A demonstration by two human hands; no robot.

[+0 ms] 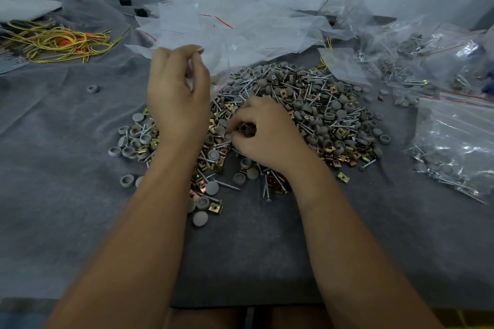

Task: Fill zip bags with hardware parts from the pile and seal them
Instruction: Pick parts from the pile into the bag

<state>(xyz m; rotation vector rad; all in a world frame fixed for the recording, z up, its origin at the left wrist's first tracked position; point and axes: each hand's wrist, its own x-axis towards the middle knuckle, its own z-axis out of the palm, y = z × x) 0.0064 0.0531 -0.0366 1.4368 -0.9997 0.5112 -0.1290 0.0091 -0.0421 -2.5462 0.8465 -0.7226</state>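
Head view: left hand (177, 93) pinches a limp, slippery clear zip bag (213, 43) by its mouth; right hand (263, 133) grip closes on small, hard brass clips (244, 128) mid-worktop.

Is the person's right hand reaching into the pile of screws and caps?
Yes: the right hand rests on the pile of hardware parts, its fingers curled round a few small pieces, while the left hand is raised above it.

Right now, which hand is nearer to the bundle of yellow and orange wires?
Left. The left hand is raised over the pile's left edge, on the same side as the wires. The right hand is lower in the pile, farther right.
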